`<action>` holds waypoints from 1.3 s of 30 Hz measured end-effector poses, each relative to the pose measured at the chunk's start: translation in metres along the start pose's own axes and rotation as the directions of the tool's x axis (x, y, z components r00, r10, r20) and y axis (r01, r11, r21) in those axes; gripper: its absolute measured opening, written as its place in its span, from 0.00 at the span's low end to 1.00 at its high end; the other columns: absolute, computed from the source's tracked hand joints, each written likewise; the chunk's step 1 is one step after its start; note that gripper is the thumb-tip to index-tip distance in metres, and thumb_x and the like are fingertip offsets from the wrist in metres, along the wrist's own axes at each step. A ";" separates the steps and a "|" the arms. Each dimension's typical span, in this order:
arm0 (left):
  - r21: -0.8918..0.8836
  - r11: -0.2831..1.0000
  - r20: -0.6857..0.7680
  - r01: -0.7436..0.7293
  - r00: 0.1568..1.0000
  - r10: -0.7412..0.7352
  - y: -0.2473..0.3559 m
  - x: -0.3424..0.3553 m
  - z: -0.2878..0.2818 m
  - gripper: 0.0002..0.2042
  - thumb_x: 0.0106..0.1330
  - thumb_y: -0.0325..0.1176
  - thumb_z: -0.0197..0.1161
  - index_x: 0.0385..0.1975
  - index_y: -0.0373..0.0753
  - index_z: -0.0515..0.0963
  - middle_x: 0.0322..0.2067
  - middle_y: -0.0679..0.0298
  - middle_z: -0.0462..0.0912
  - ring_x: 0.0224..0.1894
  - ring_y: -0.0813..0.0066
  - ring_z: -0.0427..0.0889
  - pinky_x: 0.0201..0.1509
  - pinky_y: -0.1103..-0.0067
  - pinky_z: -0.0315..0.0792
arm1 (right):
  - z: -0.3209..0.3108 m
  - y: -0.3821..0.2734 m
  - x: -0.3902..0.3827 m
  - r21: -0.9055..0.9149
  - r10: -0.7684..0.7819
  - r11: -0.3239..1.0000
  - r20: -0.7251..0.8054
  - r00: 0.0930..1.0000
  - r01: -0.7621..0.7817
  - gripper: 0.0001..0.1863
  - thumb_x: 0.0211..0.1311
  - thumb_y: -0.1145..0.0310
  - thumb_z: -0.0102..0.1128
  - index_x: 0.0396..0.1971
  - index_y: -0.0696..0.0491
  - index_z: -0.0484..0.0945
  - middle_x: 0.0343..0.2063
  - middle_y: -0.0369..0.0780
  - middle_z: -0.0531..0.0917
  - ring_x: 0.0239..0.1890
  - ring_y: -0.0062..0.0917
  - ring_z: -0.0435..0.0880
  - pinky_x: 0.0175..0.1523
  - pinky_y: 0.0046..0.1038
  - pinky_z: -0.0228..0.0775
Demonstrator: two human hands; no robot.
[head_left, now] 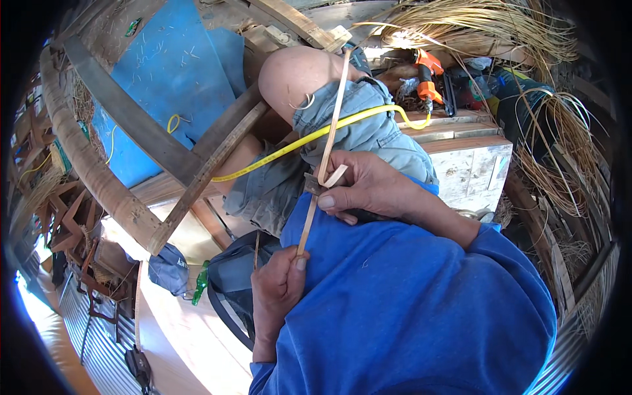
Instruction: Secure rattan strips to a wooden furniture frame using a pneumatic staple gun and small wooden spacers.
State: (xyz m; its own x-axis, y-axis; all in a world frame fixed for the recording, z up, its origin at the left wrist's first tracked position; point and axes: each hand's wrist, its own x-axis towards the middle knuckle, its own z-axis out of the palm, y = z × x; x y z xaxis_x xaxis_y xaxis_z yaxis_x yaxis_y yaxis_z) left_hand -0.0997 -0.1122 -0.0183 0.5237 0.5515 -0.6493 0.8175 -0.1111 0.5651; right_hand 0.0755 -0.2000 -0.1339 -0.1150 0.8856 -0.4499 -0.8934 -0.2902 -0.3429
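A long, narrow pale cane strip (pixel 337 105) runs upward from my left hand across my lap. My left hand (pixel 280 283) grips its lower end, against my blue shirt. My right hand (pixel 359 187) pinches the strip higher up, holding a small dark metal piece (pixel 312 184) against it, thumb on top. A pale curl of cane (pixel 336 176) sticks up beside the thumb. Behind lie my bent bare knee (pixel 293 76) and rolled grey trousers (pixel 388 158), with a yellow hose (pixel 309 137) lying across them.
An orange-black air tool (pixel 428 66) rests behind at right, by cane bundles (pixel 474 20) and a whitish box (pixel 464 174). A curved wooden frame (pixel 92 158) and blue sheet (pixel 155 72) stand left. A green bottle (pixel 201 283) and dark bag (pixel 168 270) are lower left.
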 end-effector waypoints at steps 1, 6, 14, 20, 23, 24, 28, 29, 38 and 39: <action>-0.001 1.000 0.002 0.001 1.000 -0.001 -0.001 -0.002 -0.001 0.06 0.64 0.29 0.54 0.30 0.34 0.76 0.15 0.68 0.71 0.17 0.86 0.66 0.21 0.85 0.60 | 0.000 0.001 0.000 0.001 0.001 1.000 -0.002 1.000 -0.001 0.13 0.55 0.72 0.63 0.36 0.58 0.69 0.21 0.36 0.74 0.17 0.15 0.71 0.20 0.16 0.63; 0.045 0.997 0.083 0.056 0.995 -0.060 -0.003 -0.015 -0.016 0.04 0.62 0.28 0.58 0.33 0.36 0.76 0.23 0.58 0.80 0.22 0.71 0.80 0.26 0.80 0.71 | 0.000 0.000 -0.002 -0.004 0.001 1.000 -0.032 0.999 -0.001 0.12 0.55 0.73 0.63 0.34 0.58 0.69 0.21 0.37 0.74 0.17 0.16 0.71 0.20 0.17 0.64; 0.089 0.995 0.071 0.043 0.996 -0.049 0.000 -0.029 -0.024 0.03 0.60 0.26 0.58 0.33 0.36 0.76 0.22 0.58 0.80 0.19 0.71 0.78 0.24 0.80 0.69 | 0.000 0.000 -0.002 0.008 -0.011 1.000 -0.028 1.000 0.011 0.12 0.54 0.74 0.63 0.34 0.58 0.69 0.20 0.38 0.75 0.16 0.17 0.72 0.20 0.17 0.63; 0.102 0.993 0.079 0.065 0.994 -0.074 0.004 -0.035 -0.029 0.04 0.60 0.26 0.57 0.33 0.37 0.75 0.22 0.58 0.79 0.20 0.68 0.79 0.24 0.79 0.70 | 0.000 0.000 -0.002 -0.024 0.011 1.000 -0.013 1.000 -0.012 0.12 0.53 0.75 0.63 0.33 0.58 0.69 0.20 0.38 0.75 0.16 0.17 0.72 0.20 0.17 0.62; 0.136 0.981 0.109 0.135 0.983 -0.151 0.004 -0.027 -0.033 0.06 0.62 0.30 0.55 0.34 0.36 0.75 0.23 0.57 0.80 0.22 0.64 0.79 0.27 0.77 0.71 | 0.004 -0.004 0.000 -0.098 0.011 0.995 -0.032 0.999 -0.014 0.11 0.53 0.76 0.63 0.32 0.57 0.69 0.20 0.37 0.74 0.16 0.16 0.71 0.20 0.17 0.62; 0.162 0.968 0.147 0.193 0.965 -0.217 0.002 -0.020 -0.033 0.07 0.63 0.32 0.54 0.36 0.35 0.74 0.24 0.55 0.80 0.24 0.61 0.80 0.29 0.75 0.71 | 0.006 -0.004 0.003 -0.129 0.000 0.992 -0.054 0.999 -0.007 0.11 0.53 0.77 0.63 0.32 0.56 0.68 0.20 0.36 0.74 0.15 0.16 0.71 0.20 0.17 0.61; 0.027 0.995 0.016 0.095 0.995 -0.095 0.013 0.038 -0.002 0.10 0.65 0.34 0.51 0.39 0.35 0.72 0.28 0.49 0.78 0.32 0.50 0.79 0.35 0.69 0.71 | 0.017 -0.009 0.009 -0.277 0.036 0.959 -0.102 0.994 -0.063 0.11 0.53 0.75 0.64 0.32 0.55 0.69 0.19 0.33 0.73 0.15 0.13 0.70 0.19 0.17 0.60; 0.022 0.995 -0.005 0.099 0.995 -0.099 0.014 0.050 0.004 0.10 0.65 0.34 0.51 0.39 0.35 0.72 0.28 0.49 0.78 0.32 0.50 0.79 0.35 0.69 0.71 | 0.013 -0.012 0.012 -0.287 0.042 0.956 -0.084 0.996 -0.064 0.11 0.53 0.75 0.64 0.32 0.55 0.69 0.19 0.33 0.73 0.15 0.13 0.70 0.19 0.17 0.60; -0.235 0.958 0.234 0.165 0.966 -0.109 0.024 0.055 0.003 0.09 0.68 0.32 0.49 0.32 0.33 0.73 0.18 0.67 0.73 0.19 0.84 0.69 0.25 0.84 0.65 | 0.010 -0.010 0.009 -0.225 0.070 0.970 -0.078 0.995 -0.086 0.13 0.52 0.74 0.65 0.34 0.54 0.69 0.19 0.32 0.73 0.16 0.13 0.69 0.19 0.16 0.60; -0.232 0.959 0.239 0.165 0.965 -0.108 0.024 0.055 0.003 0.09 0.68 0.32 0.49 0.32 0.33 0.73 0.18 0.67 0.73 0.19 0.84 0.69 0.25 0.84 0.65 | 0.009 -0.010 0.007 -0.222 0.068 0.971 -0.081 0.994 -0.084 0.13 0.52 0.74 0.65 0.34 0.54 0.69 0.19 0.32 0.73 0.16 0.13 0.69 0.19 0.16 0.60</action>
State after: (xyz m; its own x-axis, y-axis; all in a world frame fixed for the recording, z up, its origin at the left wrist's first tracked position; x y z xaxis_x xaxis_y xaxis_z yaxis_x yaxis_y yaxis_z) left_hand -0.0505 -0.0873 -0.0419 0.4739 0.3466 -0.8095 0.8147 0.1764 0.5525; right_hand 0.0794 -0.1880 -0.1259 -0.1395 0.8315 -0.5377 -0.7619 -0.4369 -0.4781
